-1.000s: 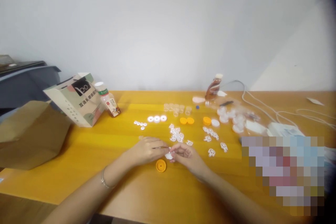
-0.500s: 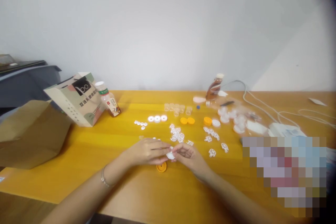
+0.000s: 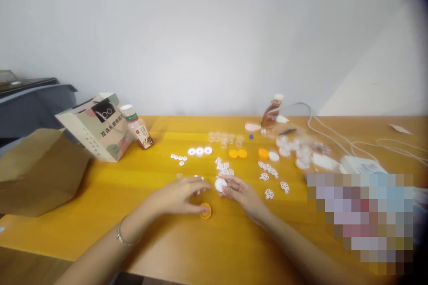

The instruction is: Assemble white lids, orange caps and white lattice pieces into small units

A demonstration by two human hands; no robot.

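Note:
A round white plastic disc (image 3: 220,185) is pinched between the thumb and fingers of my right hand (image 3: 241,193), above the middle of the table. My left hand (image 3: 182,195) is apart from it, thumb and fingers spread, with nothing seen in its grasp. Below the left thumb lies an orange round cap (image 3: 207,213), partly covered by the thumb. Just beyond both hands is a heap of white openwork plastic pieces (image 3: 224,168). Small white parts (image 3: 197,178) show behind the left fingers, partly hidden.
White rings (image 3: 199,151), clear cups (image 3: 224,139), orange discs (image 3: 237,154) and small white parts (image 3: 179,157) stand in groups farther back. A bottle (image 3: 137,128) and paper bag (image 3: 100,129) are at left; a brown bottle (image 3: 272,113), cables and clutter lie at right.
My left hand has let go of the white disc and drawn back left, fingers opening. The disc stays in my right hand, now turned more face-on and slightly higher.

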